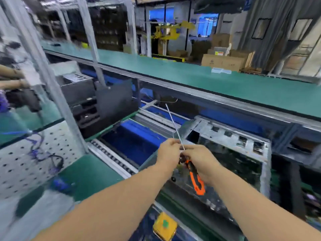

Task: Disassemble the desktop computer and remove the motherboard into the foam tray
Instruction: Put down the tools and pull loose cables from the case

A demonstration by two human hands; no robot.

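Note:
An open desktop case (pixel 231 134) of grey metal lies on the conveyor line at centre right, its dark green motherboard (pixel 238 164) showing inside. Above its near left corner my right hand (pixel 199 162) grips the orange-and-black handle of a long screwdriver (pixel 195 178). The thin steel shaft points up and away to the left. My left hand (pixel 167 153) pinches the shaft just above the handle. The picture is blurred by motion. No foam tray is in view.
A blue bin (pixel 133 136) sits in the line left of the case, beside roller rails (pixel 111 155). Further left are black computer cases (pixel 85 101), a white perforated panel (pixel 26 157) with cables, and another person's arms (pixel 10 79). A green shelf (pixel 191 75) spans above. A yellow-green block (pixel 165 225) lies near me.

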